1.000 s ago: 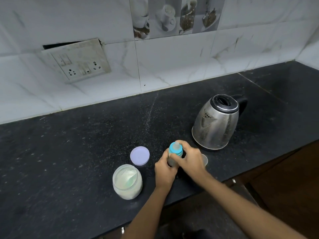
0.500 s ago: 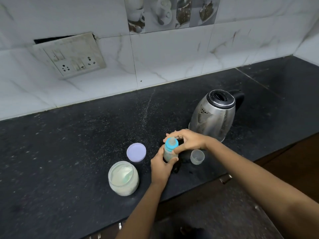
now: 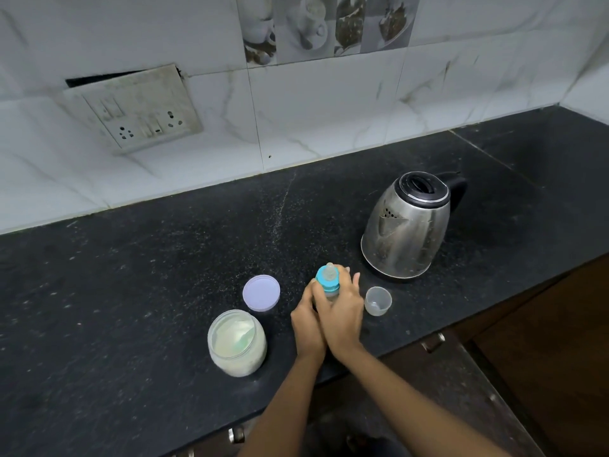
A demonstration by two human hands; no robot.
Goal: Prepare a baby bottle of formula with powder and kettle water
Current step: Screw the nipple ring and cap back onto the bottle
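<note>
A small baby bottle (image 3: pixel 328 281) with a blue collar and clear teat stands upright near the counter's front edge. My left hand (image 3: pixel 306 328) wraps its body from the left, and my right hand (image 3: pixel 341 311) closes around it from the right, so most of the bottle is hidden. An open jar of pale formula powder (image 3: pixel 236 343) sits to the left, its lilac lid (image 3: pixel 261 292) lying flat behind it. A clear bottle cap (image 3: pixel 378 300) rests just right of my hands. The steel kettle (image 3: pixel 407 225) stands behind, lid closed.
The black stone counter (image 3: pixel 131 291) runs to a front edge close to my hands, with brown cabinets (image 3: pixel 543 357) below. A loose socket plate (image 3: pixel 138 110) hangs on the white tiled wall.
My right hand has come down from the bottle's blue top to grip its body alongside the left hand. The bottle stays in the same spot.
</note>
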